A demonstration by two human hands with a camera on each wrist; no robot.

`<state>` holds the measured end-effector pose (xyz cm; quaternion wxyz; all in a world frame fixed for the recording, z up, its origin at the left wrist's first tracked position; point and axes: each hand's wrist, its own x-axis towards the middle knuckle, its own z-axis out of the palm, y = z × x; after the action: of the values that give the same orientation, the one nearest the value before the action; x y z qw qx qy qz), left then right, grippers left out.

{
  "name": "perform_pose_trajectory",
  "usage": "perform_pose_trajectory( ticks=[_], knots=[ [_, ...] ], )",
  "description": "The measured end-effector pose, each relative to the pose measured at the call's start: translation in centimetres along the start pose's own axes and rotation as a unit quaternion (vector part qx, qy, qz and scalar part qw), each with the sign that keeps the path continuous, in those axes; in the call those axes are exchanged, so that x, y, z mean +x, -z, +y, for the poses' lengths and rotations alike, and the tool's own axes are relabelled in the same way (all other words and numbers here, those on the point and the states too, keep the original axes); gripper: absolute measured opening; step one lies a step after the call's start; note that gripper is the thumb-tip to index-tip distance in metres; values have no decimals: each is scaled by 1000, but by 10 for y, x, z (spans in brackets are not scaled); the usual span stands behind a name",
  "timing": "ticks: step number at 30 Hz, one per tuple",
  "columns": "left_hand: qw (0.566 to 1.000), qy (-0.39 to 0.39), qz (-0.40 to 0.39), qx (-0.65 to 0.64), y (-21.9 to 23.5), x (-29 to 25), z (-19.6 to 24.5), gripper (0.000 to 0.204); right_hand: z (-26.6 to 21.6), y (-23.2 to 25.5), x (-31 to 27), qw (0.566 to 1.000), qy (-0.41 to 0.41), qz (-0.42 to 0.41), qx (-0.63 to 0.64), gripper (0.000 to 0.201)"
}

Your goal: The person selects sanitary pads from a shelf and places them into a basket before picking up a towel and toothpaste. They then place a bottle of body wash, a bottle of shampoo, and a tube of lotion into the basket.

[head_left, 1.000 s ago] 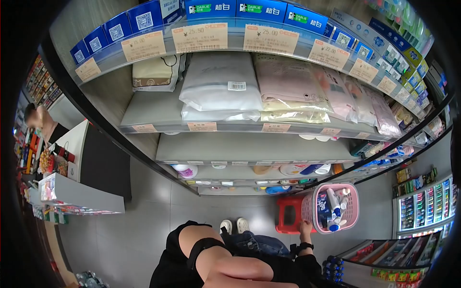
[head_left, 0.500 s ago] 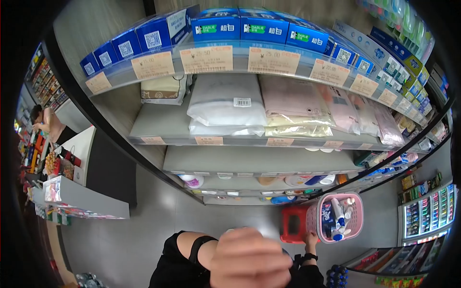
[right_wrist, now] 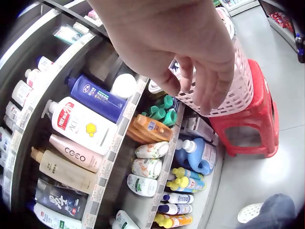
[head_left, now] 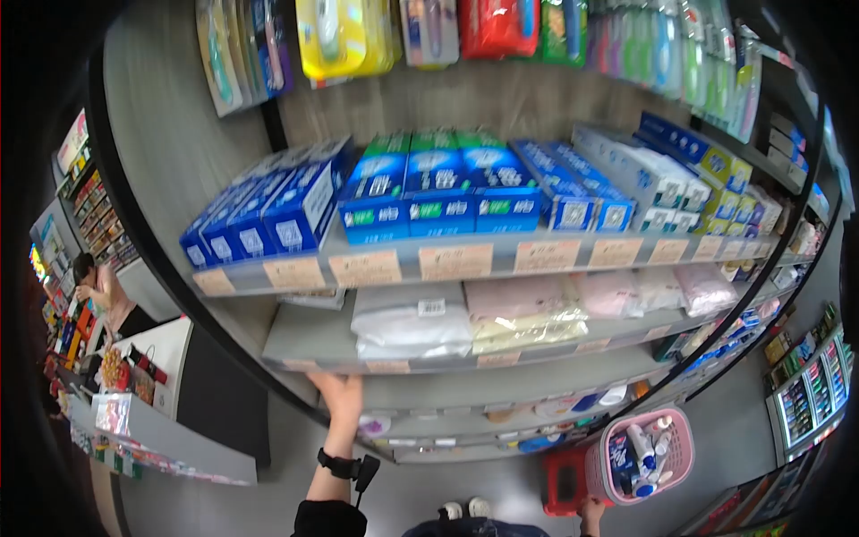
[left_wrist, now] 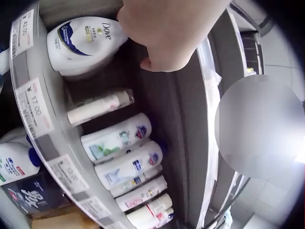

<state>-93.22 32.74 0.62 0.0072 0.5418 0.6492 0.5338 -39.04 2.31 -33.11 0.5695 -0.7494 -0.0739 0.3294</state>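
In the head view my left hand (head_left: pixel 338 394) reaches under the shelf of bagged textiles, thumb spread from the fingers. The left wrist view shows this hand (left_wrist: pixel 171 36) beside a white Dove bottle (left_wrist: pixel 83 43), the fingertips close to the bottle's end. Several white bottles (left_wrist: pixel 121 137) stand along the same shelf. My right hand (right_wrist: pixel 181 52) hangs at the side of a pink basket (right_wrist: pixel 244 81), fingers loosely bent in front of its lattice wall. The basket holds tubes and bottles (head_left: pixel 644 452) and rests on a red stool (right_wrist: pixel 264 95).
Blue toothpaste boxes (head_left: pixel 438 192) fill the upper shelf, with toothbrush packs (head_left: pixel 344 40) hanging above. Bagged textiles (head_left: pixel 412 318) lie below. A counter (head_left: pixel 224 403) stands at the left with a person (head_left: pixel 107 295) behind it. A drinks cooler (head_left: pixel 810 394) is at the right.
The left hand has come up from over the lap and extended forward to the shelf. The view has tilted up, bringing the toothbrush packs in. The right hand stays by the basket.
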Motion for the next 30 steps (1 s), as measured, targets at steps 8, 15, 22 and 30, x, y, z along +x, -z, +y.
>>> perform_pose_trajectory(
  ticks=[8, 15, 22, 30],
  knots=[
    [993, -114, 1, 38, -40, 45, -58, 27, -14, 3, -5, 984, 134, -23, -120, 13],
    [993, -115, 9, 29, -60, 72, -50, 29, -67, -15, -35, 991, 122, -45, 10, 19],
    [995, -89, -2, 50, -53, 64, -90, 31, -57, -19, -35, 986, 150, -63, -26, 22],
    [997, -62, 52, 5, -30, 46, -93, 34, -20, -34, -10, 973, 215, -63, -51, 22]
  ],
)
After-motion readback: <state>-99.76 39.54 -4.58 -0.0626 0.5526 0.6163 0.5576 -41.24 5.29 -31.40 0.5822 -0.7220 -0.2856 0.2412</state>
